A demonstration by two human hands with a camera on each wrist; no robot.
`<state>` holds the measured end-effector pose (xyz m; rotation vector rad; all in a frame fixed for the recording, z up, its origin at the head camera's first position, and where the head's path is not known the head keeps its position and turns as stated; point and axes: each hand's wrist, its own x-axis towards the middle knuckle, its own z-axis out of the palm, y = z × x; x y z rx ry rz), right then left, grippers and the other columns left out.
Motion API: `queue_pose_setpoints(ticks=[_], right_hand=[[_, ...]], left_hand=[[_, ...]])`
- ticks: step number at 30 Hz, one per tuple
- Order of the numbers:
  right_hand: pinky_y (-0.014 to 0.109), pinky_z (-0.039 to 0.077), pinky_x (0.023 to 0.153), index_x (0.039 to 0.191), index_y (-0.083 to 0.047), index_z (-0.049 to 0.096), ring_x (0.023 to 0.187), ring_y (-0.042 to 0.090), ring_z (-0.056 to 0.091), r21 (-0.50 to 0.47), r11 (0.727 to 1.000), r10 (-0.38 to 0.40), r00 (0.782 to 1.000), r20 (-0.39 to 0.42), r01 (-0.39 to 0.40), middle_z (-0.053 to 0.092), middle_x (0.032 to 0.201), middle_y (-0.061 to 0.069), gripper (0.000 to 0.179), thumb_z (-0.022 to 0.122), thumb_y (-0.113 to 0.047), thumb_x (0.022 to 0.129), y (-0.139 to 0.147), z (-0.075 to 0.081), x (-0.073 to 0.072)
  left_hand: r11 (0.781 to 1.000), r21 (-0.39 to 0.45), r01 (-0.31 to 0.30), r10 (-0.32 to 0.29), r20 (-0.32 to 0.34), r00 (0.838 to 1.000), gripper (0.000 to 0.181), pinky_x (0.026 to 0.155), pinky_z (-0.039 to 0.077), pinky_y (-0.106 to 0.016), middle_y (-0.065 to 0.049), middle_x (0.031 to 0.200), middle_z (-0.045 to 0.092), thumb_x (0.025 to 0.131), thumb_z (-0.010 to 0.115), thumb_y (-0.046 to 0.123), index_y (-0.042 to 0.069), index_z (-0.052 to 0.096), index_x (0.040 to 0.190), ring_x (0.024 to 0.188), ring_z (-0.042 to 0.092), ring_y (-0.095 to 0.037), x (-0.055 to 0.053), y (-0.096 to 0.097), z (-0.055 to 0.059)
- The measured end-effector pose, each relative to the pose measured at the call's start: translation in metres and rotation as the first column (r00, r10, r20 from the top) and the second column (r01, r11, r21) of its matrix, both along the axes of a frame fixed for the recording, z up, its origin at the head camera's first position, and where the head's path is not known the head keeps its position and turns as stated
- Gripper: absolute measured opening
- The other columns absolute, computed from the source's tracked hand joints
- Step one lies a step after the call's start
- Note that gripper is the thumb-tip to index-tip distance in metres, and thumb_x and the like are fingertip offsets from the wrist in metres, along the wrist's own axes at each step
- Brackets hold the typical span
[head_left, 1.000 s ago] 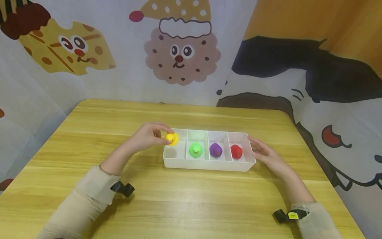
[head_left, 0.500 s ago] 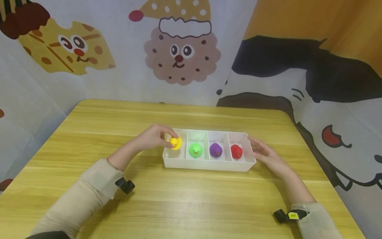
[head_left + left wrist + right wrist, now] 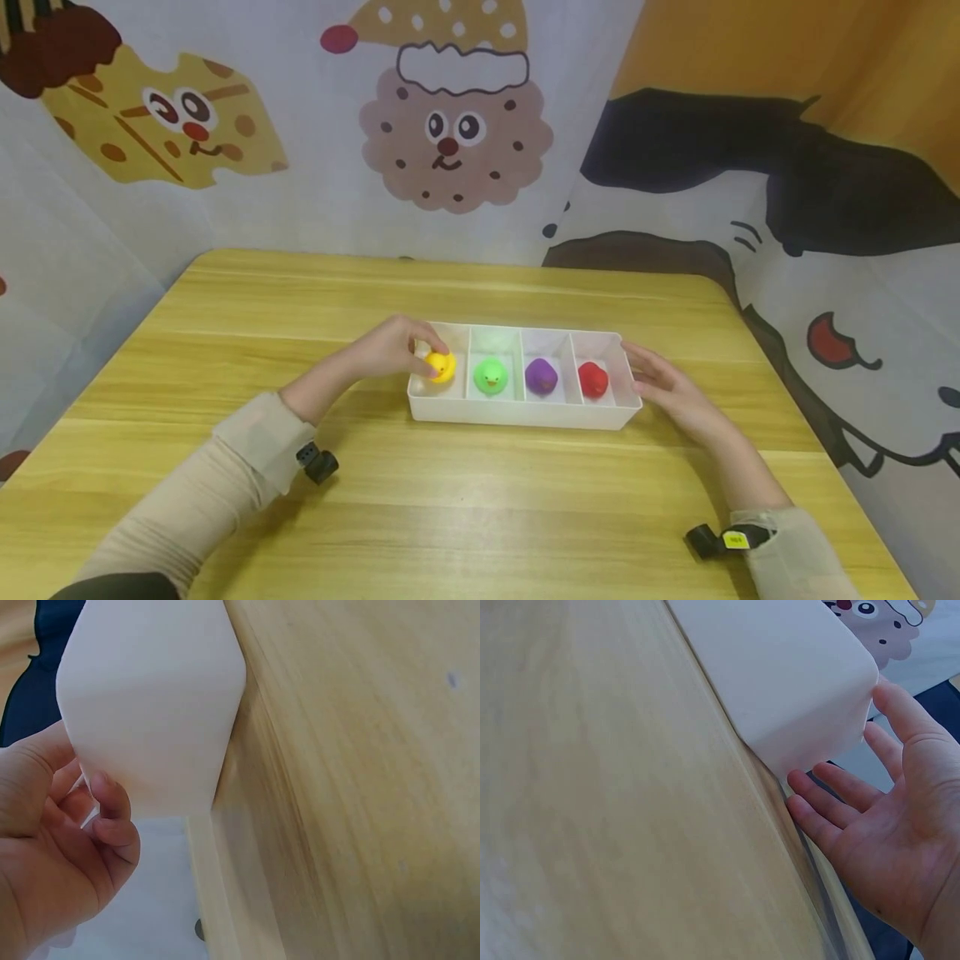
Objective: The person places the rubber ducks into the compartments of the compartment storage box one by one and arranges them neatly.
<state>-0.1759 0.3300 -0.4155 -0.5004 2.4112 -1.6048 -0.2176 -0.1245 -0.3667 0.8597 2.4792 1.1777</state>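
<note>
A white box (image 3: pixel 525 412) with a row of compartments sits on the wooden table. In its leftmost compartment my left hand (image 3: pixel 393 346) pinches a yellow rubber duck (image 3: pixel 444 367) between thumb and fingers. The left wrist view shows that hand (image 3: pixel 67 847) at the box's end wall, which hides the duck. A green duck (image 3: pixel 491 377), a purple duck (image 3: pixel 542 377) and a red duck (image 3: pixel 593 380) each lie in a compartment of their own. At the right end, my right hand (image 3: pixel 672 392) rests its loosely extended fingers against the wall, also seen in the right wrist view.
The wooden table (image 3: pixel 480 500) extends around the box on all sides. Behind it hangs a cloth (image 3: pixel 315 208) printed with cartoon figures. Each sleeve carries a small black camera, one on the left wrist (image 3: pixel 318 463) and one on the right (image 3: pixel 708 542).
My left hand has moved right and down with the yellow duck, from above the box's left edge into the leftmost compartment. The right hand and the box have stayed in place.
</note>
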Motion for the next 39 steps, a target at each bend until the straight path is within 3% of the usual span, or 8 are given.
queue_pose_setpoints(ticks=[3, 6, 10, 19, 23, 29, 35, 39], right_hand=[[0.017, 0.038, 0.092, 0.151, -0.01, 0.028, 0.118, 0.01, 0.047, 0.004, 1.0, -0.002, 1.0, 0.003, 0.002, 0.03, 0.148, 0.026, 0.057, 0.053, -0.011, 0.099, 0.0, 0.0, 0.0], [0.018, 0.038, 0.092, 0.151, -0.01, 0.028, 0.118, 0.012, 0.047, 0.007, 1.0, -0.005, 1.0, 0.008, 0.005, 0.03, 0.148, 0.026, 0.057, 0.052, -0.011, 0.099, 0.0, 0.001, 0.0], [0.018, 0.039, 0.092, 0.151, -0.01, 0.028, 0.12, 0.016, 0.047, 0.011, 1.0, -0.003, 1.0, 0.008, 0.003, 0.03, 0.148, 0.026, 0.057, 0.053, -0.011, 0.099, 0.0, 0.001, 0.0], [0.018, 0.038, 0.092, 0.151, -0.009, 0.027, 0.126, 0.04, 0.039, 0.007, 1.0, 0.006, 1.0, -0.003, -0.006, 0.029, 0.148, 0.028, 0.057, 0.052, -0.01, 0.099, -0.001, 0.0, -0.001], [0.018, 0.039, 0.092, 0.151, -0.009, 0.028, 0.124, 0.033, 0.043, 0.003, 1.0, 0.006, 1.0, -0.009, -0.006, 0.029, 0.148, 0.028, 0.057, 0.052, -0.009, 0.099, 0.0, -0.001, -0.001], [0.018, 0.038, 0.092, 0.151, -0.009, 0.028, 0.126, 0.038, 0.04, 0.003, 1.0, 0.004, 1.0, -0.007, -0.004, 0.03, 0.148, 0.027, 0.058, 0.053, -0.01, 0.099, 0.0, -0.001, -0.001], [0.018, 0.038, 0.093, 0.15, -0.009, 0.028, 0.121, 0.019, 0.046, 0.006, 1.0, 0.005, 1.0, -0.016, -0.005, 0.03, 0.148, 0.026, 0.057, 0.053, -0.01, 0.098, 0.0, -0.001, -0.001], [0.018, 0.038, 0.093, 0.151, -0.009, 0.028, 0.122, 0.02, 0.045, 0.001, 1.0, 0.007, 1.0, -0.011, -0.007, 0.03, 0.148, 0.027, 0.057, 0.052, -0.01, 0.099, 0.0, -0.001, -0.001]], left_hand=[[1.0, -0.001, 0.01, -0.01, -0.012, 1.0, 0.029, 0.065, 0.047, -0.034, -0.004, 0.107, 0.068, 0.076, 0.08, 0.005, 0.006, 0.073, 0.104, 0.085, 0.057, -0.025, 0.0, 0.001, -0.001], [1.0, -0.007, 0.018, -0.018, -0.032, 0.999, 0.028, 0.08, 0.049, -0.04, -0.004, 0.107, 0.068, 0.075, 0.08, 0.005, 0.006, 0.074, 0.103, 0.098, 0.059, -0.025, -0.002, 0.002, -0.003], [0.999, -0.017, 0.028, -0.029, -0.037, 0.999, 0.028, 0.097, 0.042, -0.046, -0.004, 0.106, 0.069, 0.074, 0.08, 0.004, 0.006, 0.074, 0.102, 0.107, 0.058, -0.026, -0.005, 0.005, -0.007], [0.998, -0.06, 0.008, -0.008, 0.004, 1.0, 0.028, 0.1, 0.038, -0.049, -0.003, 0.105, 0.069, 0.073, 0.082, 0.005, 0.008, 0.075, 0.099, 0.109, 0.058, -0.027, -0.007, 0.008, -0.008], [0.994, -0.106, -0.011, 0.014, 0.029, 0.999, 0.027, 0.101, 0.036, -0.05, -0.002, 0.107, 0.068, 0.073, 0.082, 0.006, 0.011, 0.075, 0.098, 0.111, 0.055, -0.027, -0.007, 0.01, -0.008], [0.988, -0.151, -0.04, 0.05, 0.057, 0.997, 0.027, 0.1, 0.037, -0.049, 0.001, 0.105, 0.068, 0.071, 0.083, 0.006, 0.013, 0.075, 0.096, 0.109, 0.055, -0.025, -0.006, 0.013, -0.005], [0.985, -0.162, -0.051, 0.065, 0.08, 0.995, 0.028, 0.102, 0.034, -0.049, 0.002, 0.103, 0.067, 0.071, 0.083, 0.006, 0.014, 0.074, 0.096, 0.111, 0.054, -0.025, -0.004, 0.014, -0.002], [0.987, -0.158, -0.039, 0.052, 0.076, 0.996, 0.028, 0.101, 0.034, -0.05, 0.002, 0.102, 0.067, 0.071, 0.083, 0.006, 0.013, 0.074, 0.097, 0.11, 0.054, -0.026, -0.003, 0.014, -0.001]])
